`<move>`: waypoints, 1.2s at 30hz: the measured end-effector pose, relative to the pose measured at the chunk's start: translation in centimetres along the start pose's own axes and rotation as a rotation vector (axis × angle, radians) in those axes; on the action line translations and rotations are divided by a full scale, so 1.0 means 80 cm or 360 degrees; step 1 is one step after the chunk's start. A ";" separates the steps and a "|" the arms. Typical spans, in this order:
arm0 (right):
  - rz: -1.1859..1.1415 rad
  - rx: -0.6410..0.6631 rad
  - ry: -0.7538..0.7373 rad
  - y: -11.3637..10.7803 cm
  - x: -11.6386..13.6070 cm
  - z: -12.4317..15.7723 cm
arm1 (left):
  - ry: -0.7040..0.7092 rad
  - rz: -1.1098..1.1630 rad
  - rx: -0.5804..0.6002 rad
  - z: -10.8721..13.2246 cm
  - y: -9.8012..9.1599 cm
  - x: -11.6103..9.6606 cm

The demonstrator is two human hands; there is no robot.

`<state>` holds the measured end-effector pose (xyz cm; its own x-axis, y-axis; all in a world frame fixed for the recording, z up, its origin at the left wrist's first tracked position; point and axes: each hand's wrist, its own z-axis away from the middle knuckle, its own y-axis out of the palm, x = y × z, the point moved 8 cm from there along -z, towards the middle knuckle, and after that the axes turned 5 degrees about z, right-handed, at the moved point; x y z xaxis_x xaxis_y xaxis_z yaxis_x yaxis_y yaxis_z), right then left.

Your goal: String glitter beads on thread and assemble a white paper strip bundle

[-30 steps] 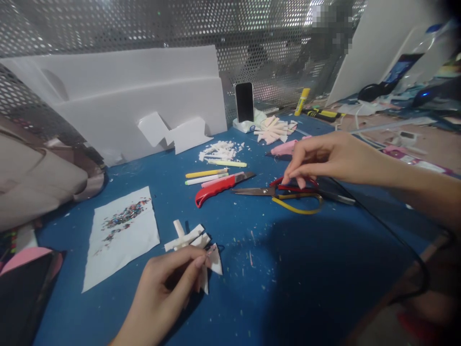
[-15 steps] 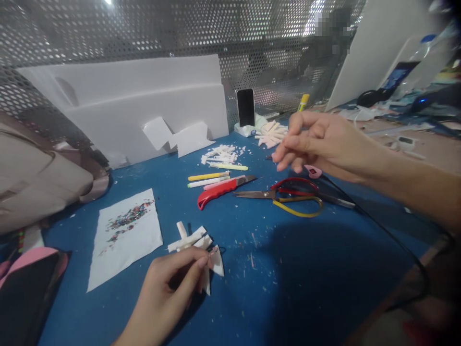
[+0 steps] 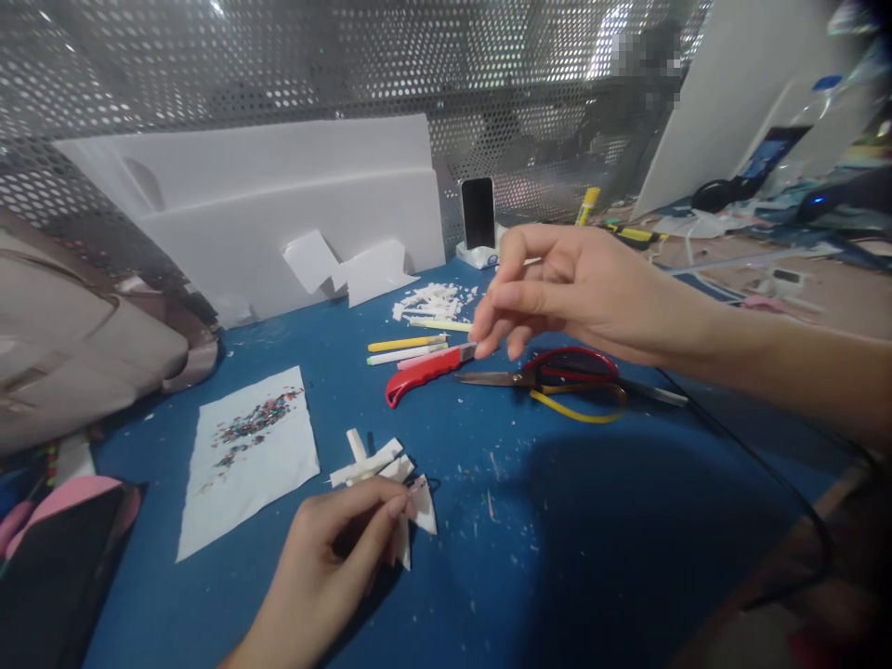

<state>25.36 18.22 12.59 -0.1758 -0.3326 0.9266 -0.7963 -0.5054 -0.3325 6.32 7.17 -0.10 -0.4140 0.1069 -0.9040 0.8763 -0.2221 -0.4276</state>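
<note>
White strips (image 3: 373, 462): crossed over one another at or just above the blue counter (image 3: 474, 595), right of the white paper (image 3: 193, 516) and partly hidden by the left hand (image 3: 313, 553).
Good handling: I'd press only lightly with that hand, since the white strips look thin and easily bent; bracing it on the counter would help hold the crossing steady. A slow, small touch from the other side seems wisest — a quick one could skew the strips.
Left hand grip: a narrow pinch, thumb and forefinger closed on the right side of the white strips, near a thin dark loop (image 3: 435, 482). A pinkish bit shows at the fingertips, too small to name.
Right hand (image 3: 557, 288): raised, fingers bent inward, thumb close to the forefinger — whether something tiny sits between them, I cannot tell.
Red knife (image 3: 425, 372): on the counter, its blade end partly behind the right hand's fingertips; best given some room.
Scissors (image 3: 519, 378): just right of the red knife, below the right hand.
Coloured flakes (image 3: 257, 418): scattered on the white paper, untouched by either hand.
</note>
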 end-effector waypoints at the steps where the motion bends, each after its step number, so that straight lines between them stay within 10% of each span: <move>1: -0.0004 0.0026 0.0005 0.005 0.002 0.000 | -0.0002 0.0001 -0.0001 0.000 0.000 0.000; 9: -0.0016 0.0388 -0.0111 0.039 0.022 0.004 | -0.0001 0.0007 0.0010 0.000 0.002 -0.001; 17: 0.0184 0.0310 -0.0035 0.028 0.017 0.003 | 0.0017 0.0030 0.0017 -0.001 0.002 -0.002; 36: 0.1547 -0.0115 0.0164 -0.110 -0.077 0.060 | 0.0063 -0.0084 -0.0010 0.001 -0.001 -0.003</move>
<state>36.22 20.92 8.96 -0.8210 -0.5050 0.2664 -0.3104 0.0032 -0.9506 6.32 7.12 0.13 -0.4498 0.1564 -0.8793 0.8551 -0.2089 -0.4745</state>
